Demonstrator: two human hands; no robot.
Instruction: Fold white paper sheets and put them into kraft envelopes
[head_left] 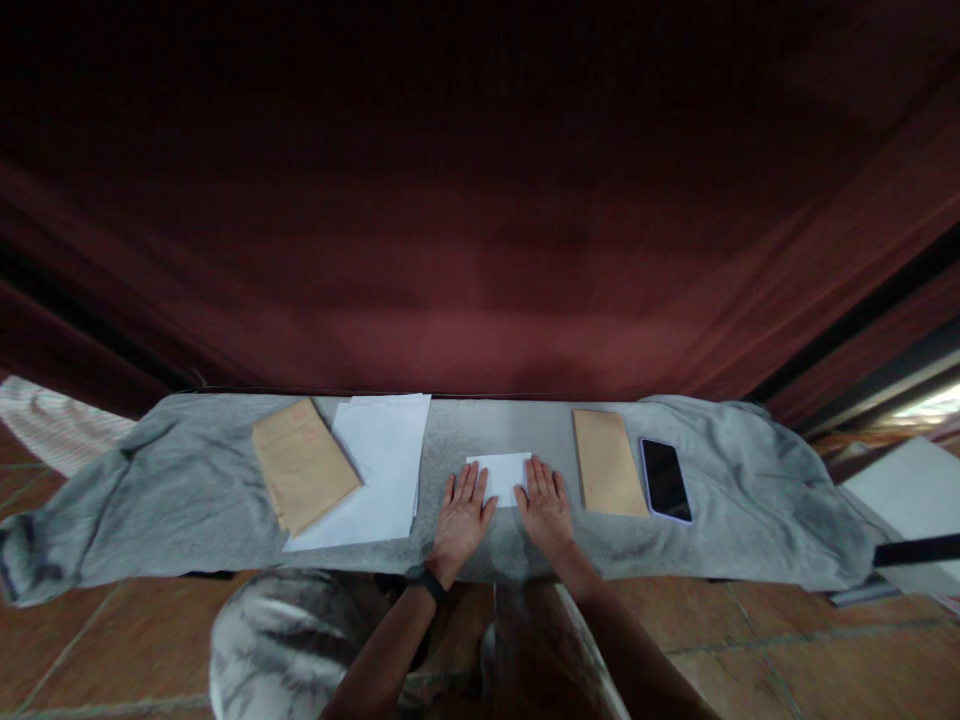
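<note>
A small white piece of paper (504, 480) lies flat on the grey cloth (510, 425) in the middle of the head view. My left hand (463, 510) rests flat over its left edge, fingers stretched out and pointing away from me. On the right edge lies my right hand (546, 500), palm down, its fingers also extended. Both thumbs point inward over the paper, with a gap between them. Neither hand grips anything. The parts of the paper beneath the palms are hidden.
Left of my hands, a brown envelope (302, 465) overlaps white sheets (386, 460). A brown envelope-like piece (609, 462) and a phone (666, 480) lie to the right. A dark red surface (480, 340) rises behind the cloth.
</note>
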